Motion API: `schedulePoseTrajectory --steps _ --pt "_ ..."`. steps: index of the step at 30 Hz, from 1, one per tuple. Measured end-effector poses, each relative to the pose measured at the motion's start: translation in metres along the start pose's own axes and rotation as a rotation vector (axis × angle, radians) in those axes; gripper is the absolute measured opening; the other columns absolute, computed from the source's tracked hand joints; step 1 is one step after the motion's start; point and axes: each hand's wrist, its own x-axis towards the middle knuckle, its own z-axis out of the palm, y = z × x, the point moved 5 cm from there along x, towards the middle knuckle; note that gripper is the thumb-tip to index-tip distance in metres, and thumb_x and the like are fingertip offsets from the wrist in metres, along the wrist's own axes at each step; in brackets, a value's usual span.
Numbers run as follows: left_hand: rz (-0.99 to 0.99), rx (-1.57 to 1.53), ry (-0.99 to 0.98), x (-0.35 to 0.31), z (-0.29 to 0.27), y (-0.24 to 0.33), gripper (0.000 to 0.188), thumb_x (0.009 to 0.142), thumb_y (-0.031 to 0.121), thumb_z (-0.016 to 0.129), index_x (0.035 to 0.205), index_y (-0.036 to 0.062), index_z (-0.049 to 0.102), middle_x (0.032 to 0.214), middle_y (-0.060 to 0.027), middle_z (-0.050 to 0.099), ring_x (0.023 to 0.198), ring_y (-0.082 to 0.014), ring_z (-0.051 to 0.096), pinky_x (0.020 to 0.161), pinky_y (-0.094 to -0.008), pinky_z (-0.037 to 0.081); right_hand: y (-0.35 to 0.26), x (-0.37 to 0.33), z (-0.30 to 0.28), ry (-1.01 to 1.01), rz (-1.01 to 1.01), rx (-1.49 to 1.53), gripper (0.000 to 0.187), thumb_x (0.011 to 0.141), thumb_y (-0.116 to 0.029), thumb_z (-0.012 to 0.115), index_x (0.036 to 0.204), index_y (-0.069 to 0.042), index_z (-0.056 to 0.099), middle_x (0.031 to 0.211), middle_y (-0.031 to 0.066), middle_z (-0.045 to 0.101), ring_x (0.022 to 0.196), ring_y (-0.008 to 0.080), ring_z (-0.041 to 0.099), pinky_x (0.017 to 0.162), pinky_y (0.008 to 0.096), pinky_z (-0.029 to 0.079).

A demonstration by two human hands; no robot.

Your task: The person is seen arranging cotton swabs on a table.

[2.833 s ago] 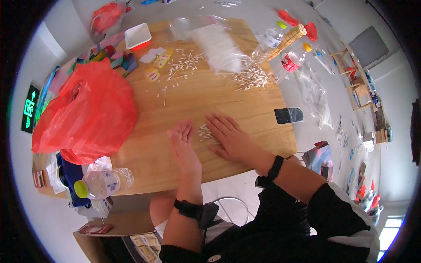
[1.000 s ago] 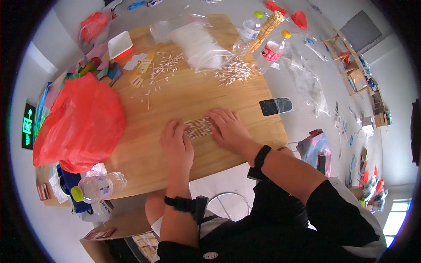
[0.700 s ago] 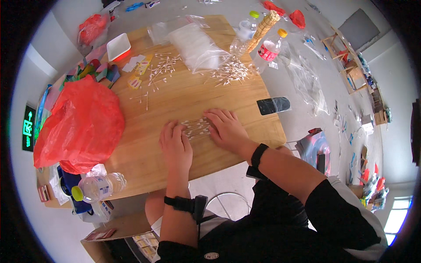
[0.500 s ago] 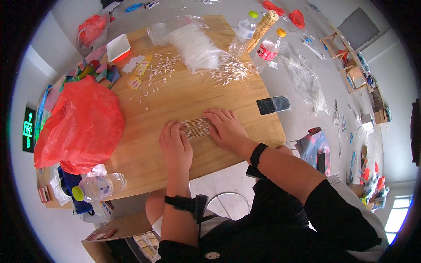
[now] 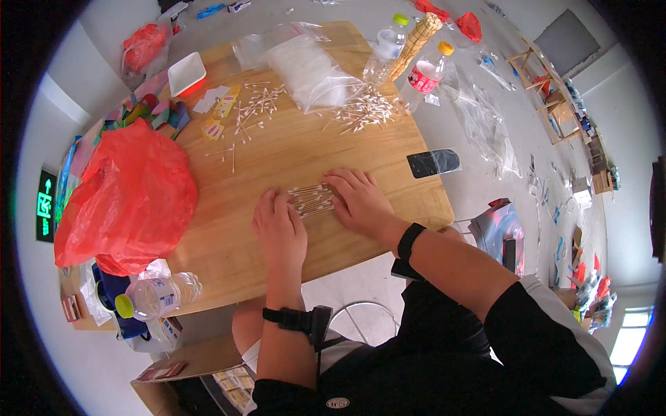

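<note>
A row of cotton swabs [image 5: 310, 200] lies side by side on the wooden table, between my two hands. My left hand [image 5: 277, 220] rests at their left ends, with its fingers bent and held close together against the tips. At the opposite ends, my right hand [image 5: 358, 200] curls its fingers over the swabs, its thumb on the near side. Both hands are closed about the bundle, and their fingers hide the outermost tips. Farther back lie a loose pile of cotton swabs [image 5: 368, 111] and another scattered group of cotton swabs [image 5: 260, 104].
A red plastic bag [image 5: 132, 201] bulges over the table's left side, with a lying bottle [image 5: 156, 297] nearer me. Clear plastic packaging [image 5: 305, 73], a white tray [image 5: 186, 74] and upright bottles [image 5: 424, 76] stand toward the back. A dark phone-shaped item [image 5: 433, 163] sits at the right edge.
Both hands keep their places at the ends of the cotton swabs, with only slight finger shifts. The swabs between them look a little more evenly lined up.
</note>
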Motion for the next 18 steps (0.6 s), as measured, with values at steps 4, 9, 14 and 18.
schedulePoseTrajectory --steps 4,9,14,18 --pt "0.003 0.022 0.023 -0.0011 0.0012 0.0005 0.014 0.095 0.009 0.056 0.107 0.0084 0.063 0.131 -0.0128 0.057 0.128 -0.0347 0.05 0.105 -0.0506 0.037 -0.0003 -0.0002 0.0014 -0.015 0.012 0.006 0.042 0.087 -0.011 0.062 0.129 -0.009 0.057 0.135 0.0095 0.057 0.127 0.0311 0.05 0.105 0.0447 0.039" --pt "-0.006 -0.002 0.007 -0.0016 0.001 -0.0009 0.012 0.095 0.01 0.056 0.103 0.0101 0.065 0.131 -0.0131 0.056 0.128 -0.0344 0.05 0.105 -0.05 0.037 -0.0001 -0.0005 0.0014 -0.017 0.015 -0.005 0.042 0.086 -0.011 0.061 0.128 -0.009 0.057 0.135 0.0088 0.057 0.127 0.0304 0.051 0.105 0.0445 0.039" --pt "-0.009 -0.012 -0.021 -0.0006 -0.001 0.0017 0.016 0.094 0.009 0.057 0.105 0.0131 0.068 0.131 -0.0129 0.056 0.129 -0.0336 0.049 0.106 -0.0491 0.036 0.0006 -0.0001 0.0012 0.003 0.001 -0.002 0.043 0.086 -0.01 0.061 0.129 -0.009 0.057 0.135 0.0088 0.057 0.127 0.03 0.051 0.104 0.0447 0.039" --pt "0.032 -0.055 0.041 -0.0001 -0.0035 -0.0067 0.017 0.092 0.007 0.062 0.106 0.0122 0.07 0.13 -0.0145 0.058 0.125 -0.0353 0.052 0.105 -0.0483 0.039 -0.0027 0.0008 0.0007 0.012 -0.002 0.009 0.042 0.086 -0.01 0.061 0.128 -0.009 0.057 0.134 0.0086 0.057 0.126 0.0303 0.051 0.104 0.045 0.04"
